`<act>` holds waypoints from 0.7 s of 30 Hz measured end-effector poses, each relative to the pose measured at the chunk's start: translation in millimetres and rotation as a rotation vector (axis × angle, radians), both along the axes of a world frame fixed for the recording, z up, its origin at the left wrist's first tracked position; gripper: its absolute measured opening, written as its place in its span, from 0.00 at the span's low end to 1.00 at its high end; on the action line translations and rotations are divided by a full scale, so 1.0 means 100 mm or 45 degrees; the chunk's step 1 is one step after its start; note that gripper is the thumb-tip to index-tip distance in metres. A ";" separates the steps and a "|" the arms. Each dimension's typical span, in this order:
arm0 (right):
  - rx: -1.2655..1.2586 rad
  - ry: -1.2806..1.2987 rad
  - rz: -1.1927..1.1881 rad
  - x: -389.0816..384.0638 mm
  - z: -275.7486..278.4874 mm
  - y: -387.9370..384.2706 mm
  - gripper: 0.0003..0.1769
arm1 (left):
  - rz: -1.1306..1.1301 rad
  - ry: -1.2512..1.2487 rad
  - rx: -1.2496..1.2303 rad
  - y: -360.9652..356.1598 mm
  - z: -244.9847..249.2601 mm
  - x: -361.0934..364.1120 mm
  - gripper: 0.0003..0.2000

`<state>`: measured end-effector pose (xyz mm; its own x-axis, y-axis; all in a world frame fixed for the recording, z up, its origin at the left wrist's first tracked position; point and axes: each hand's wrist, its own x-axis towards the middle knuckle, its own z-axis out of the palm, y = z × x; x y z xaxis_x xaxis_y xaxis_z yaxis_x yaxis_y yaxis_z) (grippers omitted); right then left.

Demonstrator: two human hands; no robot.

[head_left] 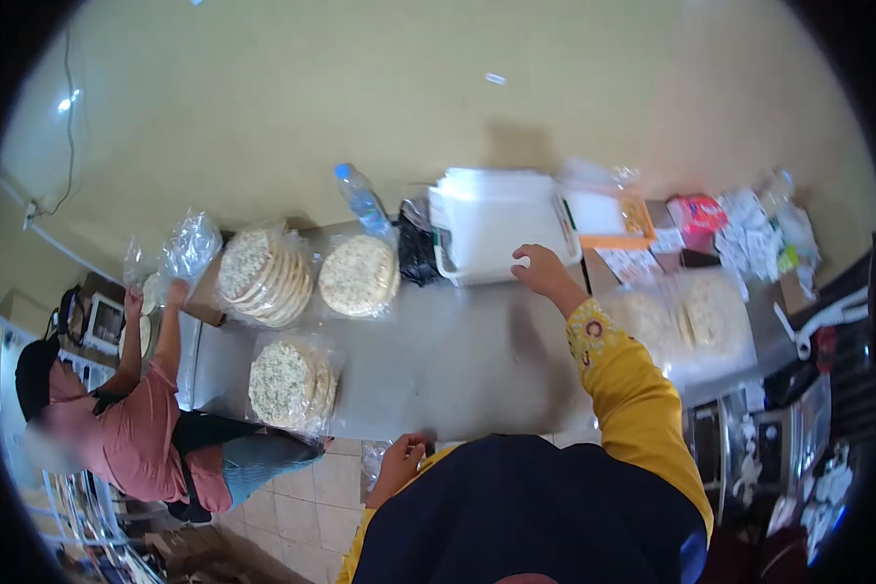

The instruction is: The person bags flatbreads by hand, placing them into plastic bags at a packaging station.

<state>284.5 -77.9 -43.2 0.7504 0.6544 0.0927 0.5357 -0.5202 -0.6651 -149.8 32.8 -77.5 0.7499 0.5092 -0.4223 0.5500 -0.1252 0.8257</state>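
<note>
My right hand (547, 274) reaches over the front edge of a white tray (455, 276), its thumb and fingers apart and holding nothing. A stack of whitish sheets (496, 219) lies in that tray. Low at the table's near edge, my left hand (397, 465) has its fingers curled in. Clear plastic (372, 456) shows right beside it; I cannot tell what the fingers hold. Bagged round flatbreads (292, 384) lie nearest that hand on the table. Farther back are another bagged pile (358, 276) and a taller bagged stack (263, 277).
A person in a pink shirt (136, 443) handles clear bags (191, 245) at the left. A water bottle (362, 202) and a black bag (418, 243) stand by the wall. On the right are an orange tray (613, 240), bagged breads (686, 316) and crumpled papers (747, 234).
</note>
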 end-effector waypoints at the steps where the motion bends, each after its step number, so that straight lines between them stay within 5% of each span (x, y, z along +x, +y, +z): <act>1: -0.133 0.082 0.064 0.26 -0.18 0.16 0.26 | 0.041 0.015 -0.001 0.00 -0.02 -0.01 0.12; 6: -0.822 -0.146 -0.289 0.77 -0.74 0.46 0.55 | 0.251 0.069 -0.120 -0.02 -0.37 -0.07 0.12; 10: -0.542 -0.408 -0.069 1.33 -1.44 0.37 0.57 | 0.246 -0.025 0.050 -0.14 -0.11 -0.05 0.12; 14: -0.768 -0.360 0.006 1.10 -0.55 0.31 0.40 | 0.266 0.004 0.144 -0.11 -0.21 -0.08 0.13; 15: -0.479 -0.805 -0.009 1.28 -0.89 0.23 0.25 | 0.242 -0.030 0.152 -0.07 -0.40 -0.10 0.13; 21: -0.630 -0.629 0.004 1.48 -0.82 0.25 0.19 | 0.198 -0.114 0.220 -0.08 -0.54 -0.10 0.13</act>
<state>432.7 -53.0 -125.6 0.6951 0.7099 0.1133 0.7165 -0.6970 -0.0287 -159.5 25.1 -131.5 0.6876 0.6800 -0.2546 0.4993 -0.1883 0.8457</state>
